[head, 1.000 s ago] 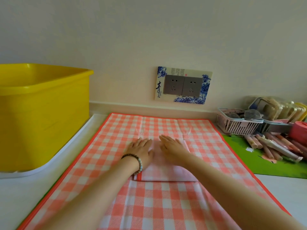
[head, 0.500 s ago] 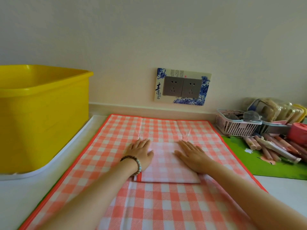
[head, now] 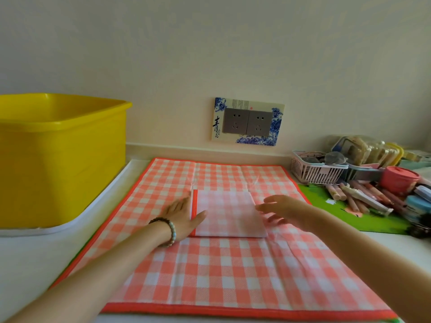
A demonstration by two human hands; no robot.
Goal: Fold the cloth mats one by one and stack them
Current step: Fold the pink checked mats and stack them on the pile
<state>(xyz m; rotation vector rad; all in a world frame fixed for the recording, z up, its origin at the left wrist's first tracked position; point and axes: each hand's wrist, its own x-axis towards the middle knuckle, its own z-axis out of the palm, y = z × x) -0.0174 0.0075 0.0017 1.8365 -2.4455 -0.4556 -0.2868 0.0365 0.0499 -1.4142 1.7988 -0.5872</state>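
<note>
A small folded cloth mat (head: 227,212), pale pink check with an orange-red edge on its left side, lies in the middle of a large spread orange-and-white checked mat (head: 210,271). My left hand (head: 184,214) lies flat along the folded mat's left edge, thumb on the cloth, fingers straight. My right hand (head: 283,209) hovers just above the folded mat's right edge with fingers loosely spread, holding nothing.
A big yellow tub (head: 58,157) stands on a white tray at the left. A wall socket panel (head: 248,122) is behind. At the right lie a green mat (head: 331,210), a pink basket (head: 314,170) and several pens and small containers.
Both hands slid apart from the folded mat's centre to its edges. The right hand has lifted off the cloth at the right edge; the left hand shifted to the left edge.
</note>
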